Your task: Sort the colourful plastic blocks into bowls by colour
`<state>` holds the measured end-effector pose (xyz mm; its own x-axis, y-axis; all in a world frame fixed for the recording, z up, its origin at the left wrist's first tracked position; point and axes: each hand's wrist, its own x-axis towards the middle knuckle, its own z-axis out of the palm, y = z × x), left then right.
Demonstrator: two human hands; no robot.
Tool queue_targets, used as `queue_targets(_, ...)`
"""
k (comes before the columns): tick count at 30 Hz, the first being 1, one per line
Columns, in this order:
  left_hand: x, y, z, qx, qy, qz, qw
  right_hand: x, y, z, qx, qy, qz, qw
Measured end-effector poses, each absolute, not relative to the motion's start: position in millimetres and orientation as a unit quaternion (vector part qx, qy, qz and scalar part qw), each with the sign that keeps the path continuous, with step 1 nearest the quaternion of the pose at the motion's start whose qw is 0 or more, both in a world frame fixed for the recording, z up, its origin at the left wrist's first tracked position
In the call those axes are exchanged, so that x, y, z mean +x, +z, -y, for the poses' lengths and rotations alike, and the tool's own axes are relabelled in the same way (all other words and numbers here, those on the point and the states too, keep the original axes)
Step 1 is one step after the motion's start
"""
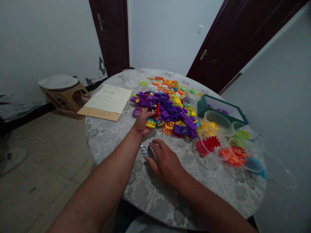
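The right hand (165, 158) is nearest, low over the patterned tablecloth (160, 200) of a round table, its thumb and fingers standing apart. Just beyond their tips lies a gray interlocking plastic piece (144, 149); whether the fingers touch it, I cannot tell.

A little farther off, the left hand (143, 123) reaches to the near edge of a heap, gripping a red plastic piece (157, 110) between thumb and fingers. Yellow pieces (151, 124) show right beside those fingers; it is unclear whether they are held too.

To the right, clear plastic tubs (225, 124) stand close together, blurred at their edges. Among them show red interlocking pieces (208, 146), orange pieces (235, 156), blue pieces (255, 165) and, farther back, bright yellow ones (210, 127) and lime-green ones (243, 135).

Ahead of the left hand spreads the heap of purple pieces (167, 108), with orange gear-edged pieces (167, 127) at its near side. Left of it, a cream sheet (109, 98) lies over a brown board (99, 114). Right of it stands a green-edged box (222, 108) with a few purple pieces inside. Small orange and white pieces (161, 84) scatter behind the heap.

Beyond the table are a stool (59, 82) at left and two dark red doors (111, 35).
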<state>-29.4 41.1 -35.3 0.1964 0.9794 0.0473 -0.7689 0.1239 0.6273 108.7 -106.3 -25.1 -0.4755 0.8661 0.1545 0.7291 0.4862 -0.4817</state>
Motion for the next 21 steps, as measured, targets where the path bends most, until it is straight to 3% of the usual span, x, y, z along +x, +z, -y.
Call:
queue_targets(5,-29,-35,-41,0.265,0.607,-0.199,0.723,98,-33,97,-0.506,0.175,0.831,0.148)
queue_targets(12,-29,-34,-43,0.267,0.605,-0.214,0.719,112,-36,101,-0.494,0.246,0.804,0.223)
queue_targets(21,-18,-36,-40,0.308,0.575,-0.253,0.714,174,57,86,-0.459,0.31,0.807,0.206)
